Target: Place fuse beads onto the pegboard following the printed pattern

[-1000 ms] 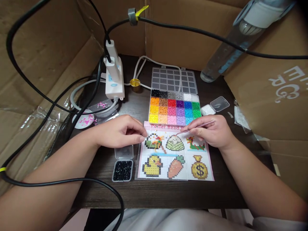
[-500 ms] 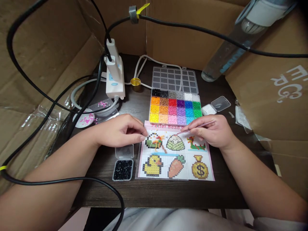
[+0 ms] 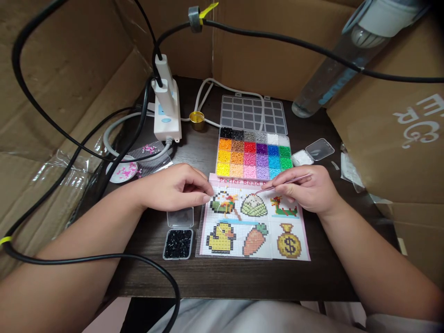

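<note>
My right hand (image 3: 305, 188) grips slim pinkish tweezers (image 3: 265, 188), their tip on the top of the green and white dumpling-like figure (image 3: 254, 206). Whether a bead sits in the tip is too small to tell. My left hand (image 3: 183, 187), fingers curled and thumb stretched out, pinches or presses the upper left edge of a clear pegboard (image 3: 239, 230). Under that board lies a printed bead pattern sheet (image 3: 303, 240) with a duck, a carrot, a dragon and a money bag. A small box of black beads (image 3: 178, 244) stands open below my left hand.
Behind the sheet stands an open sorting box (image 3: 255, 154) of coloured beads. A small box of white beads (image 3: 302, 158) is at right. A power strip (image 3: 166, 118), a gold cup (image 3: 197, 121), a dish of pink beads (image 3: 122, 170) and black cables (image 3: 104, 260) surround the area.
The view has shifted very slightly. Both hands keep their places, and the tweezers' tip stays on the top of the dumpling-like figure.
</note>
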A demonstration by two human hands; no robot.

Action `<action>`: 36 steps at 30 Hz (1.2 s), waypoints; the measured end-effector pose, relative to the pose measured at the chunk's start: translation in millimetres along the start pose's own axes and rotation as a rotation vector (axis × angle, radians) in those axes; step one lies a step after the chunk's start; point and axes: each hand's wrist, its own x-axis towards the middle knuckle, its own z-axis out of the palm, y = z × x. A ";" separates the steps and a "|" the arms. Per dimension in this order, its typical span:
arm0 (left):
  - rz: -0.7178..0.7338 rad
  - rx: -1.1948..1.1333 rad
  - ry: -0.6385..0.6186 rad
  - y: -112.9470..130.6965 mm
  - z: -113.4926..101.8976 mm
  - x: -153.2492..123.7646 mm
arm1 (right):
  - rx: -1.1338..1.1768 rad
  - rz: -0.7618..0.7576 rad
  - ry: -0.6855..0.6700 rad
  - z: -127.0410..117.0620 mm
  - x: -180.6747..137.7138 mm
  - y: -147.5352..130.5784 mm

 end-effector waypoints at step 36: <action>0.005 0.002 0.016 1.0 -0.1 -0.3 | 0.016 0.021 0.012 -1.4 -1.6 4.7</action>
